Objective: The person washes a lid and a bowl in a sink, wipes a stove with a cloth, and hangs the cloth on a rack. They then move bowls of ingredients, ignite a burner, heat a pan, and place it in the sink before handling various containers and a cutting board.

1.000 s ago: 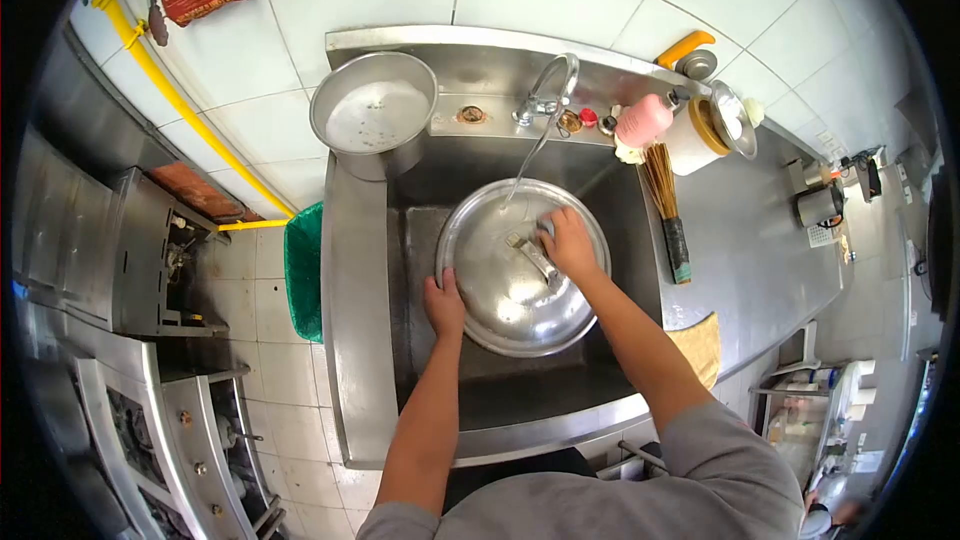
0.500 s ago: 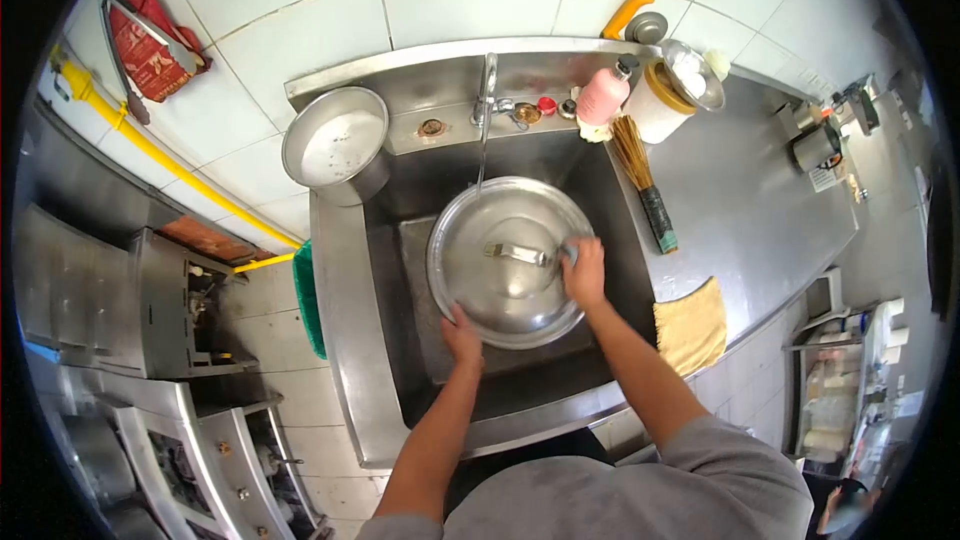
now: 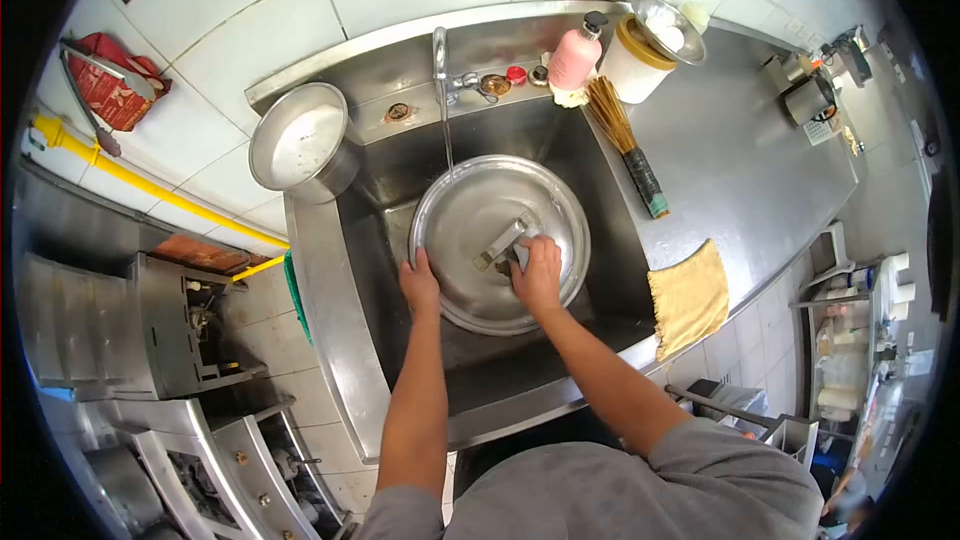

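Note:
A large round metal lid (image 3: 470,210) with a strap handle (image 3: 503,243) on top lies in the steel sink (image 3: 370,270). Water runs from the faucet (image 3: 441,55) onto its far edge. My left hand (image 3: 420,282) grips the lid's left rim, thumb near the edge. My right hand (image 3: 538,275) is closed round a small greyish scrubber (image 3: 517,258), pressed on the lid close beside the handle.
A metal pot (image 3: 350,165) stands on the sink's back left corner. Right of the basin are a pink bottle (image 3: 574,60), a white tub (image 3: 632,75), a twig brush (image 3: 630,155) and a yellow cloth (image 3: 690,298). A stove is at lower left.
The lid's handle has turned to a diagonal. My right hand has moved from the lid's right edge to beside the handle, and my left hand sits farther up the left rim. The view has shifted.

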### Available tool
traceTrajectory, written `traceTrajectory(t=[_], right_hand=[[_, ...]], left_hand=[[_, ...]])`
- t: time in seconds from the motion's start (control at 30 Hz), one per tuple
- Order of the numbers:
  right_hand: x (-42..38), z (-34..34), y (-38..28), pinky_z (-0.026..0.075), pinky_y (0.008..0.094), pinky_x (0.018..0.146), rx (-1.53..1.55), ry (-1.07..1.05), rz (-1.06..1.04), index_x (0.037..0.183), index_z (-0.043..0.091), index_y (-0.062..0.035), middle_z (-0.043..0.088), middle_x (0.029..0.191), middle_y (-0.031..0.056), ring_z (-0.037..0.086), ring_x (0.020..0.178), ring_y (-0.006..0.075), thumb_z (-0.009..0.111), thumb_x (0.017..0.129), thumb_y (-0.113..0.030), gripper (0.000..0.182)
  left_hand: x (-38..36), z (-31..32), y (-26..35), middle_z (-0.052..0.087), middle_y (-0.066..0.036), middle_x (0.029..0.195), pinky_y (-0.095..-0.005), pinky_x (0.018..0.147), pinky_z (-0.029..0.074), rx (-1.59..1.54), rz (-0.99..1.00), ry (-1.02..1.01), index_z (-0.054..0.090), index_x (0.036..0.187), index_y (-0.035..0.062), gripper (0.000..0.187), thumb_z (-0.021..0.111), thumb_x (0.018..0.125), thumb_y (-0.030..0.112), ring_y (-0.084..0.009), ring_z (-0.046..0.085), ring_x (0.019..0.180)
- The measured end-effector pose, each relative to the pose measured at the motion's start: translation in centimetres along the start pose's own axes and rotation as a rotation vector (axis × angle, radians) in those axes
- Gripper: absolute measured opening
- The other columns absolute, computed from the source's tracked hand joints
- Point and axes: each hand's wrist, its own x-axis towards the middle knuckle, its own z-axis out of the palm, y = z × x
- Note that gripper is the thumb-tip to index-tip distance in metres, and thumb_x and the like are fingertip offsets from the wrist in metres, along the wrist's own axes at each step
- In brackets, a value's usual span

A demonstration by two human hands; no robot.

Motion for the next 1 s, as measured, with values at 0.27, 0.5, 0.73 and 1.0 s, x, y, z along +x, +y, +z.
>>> traceTrajectory(t=[0.27,0.5,0.73,1.0], right_hand=[[4.1,0.3,0.5,0.040,0.0456,0.087,-0.096,-0.045,0.122,0.108,0.054,-0.0081,0.051,0.106,0.0139,0.049,0.103,0.0356,0.080,0.067,-0.021,0.050],[6.2,0.3,-0.1,0.041,0.0451,0.087,-0.207,-0.049,0.227,0.109,0.053,-0.0092,0.050,0.109,0.0134,0.049,0.105,0.0344,0.081,0.066,-0.025,0.054],[4.1,-1.5,1.0,0.039,0.0462,0.089,-0.165,-0.136,0.154,0.112,0.052,-0.0082,0.048,0.112,0.0140,0.047,0.109,0.0336,0.081,0.066,-0.027,0.057],[2.5,0.7,0.7,0.039,0.0451,0.091,-0.285,-0.127,0.069,0.113,0.051,-0.0095,0.046,0.121,0.0123,0.045,0.115,0.0322,0.081,0.064,-0.040,0.065]], left_hand=[[-7.1,0.6,1.2,0.063,-0.024,0.102,-0.0399,0.086,0.044,-0.293,-0.077,0.144,0.057,0.107,-0.0094,0.046,0.056,0.094,0.035,-0.0346,0.060,0.094],[-5.7,1.0,-2.2,0.064,-0.021,0.104,-0.0381,0.084,0.045,-0.197,-0.037,0.099,0.057,0.107,-0.0071,0.041,0.057,0.094,0.032,-0.0304,0.061,0.094],[-7.1,-0.2,-0.2,0.064,-0.022,0.102,-0.0399,0.084,0.045,-0.356,-0.158,0.032,0.057,0.107,-0.0076,0.043,0.056,0.093,0.034,-0.0344,0.061,0.092],[-5.9,0.8,-1.0,0.063,-0.024,0.102,-0.0414,0.083,0.045,-0.309,-0.107,0.143,0.058,0.105,-0.0081,0.043,0.055,0.094,0.034,-0.0360,0.060,0.091]])
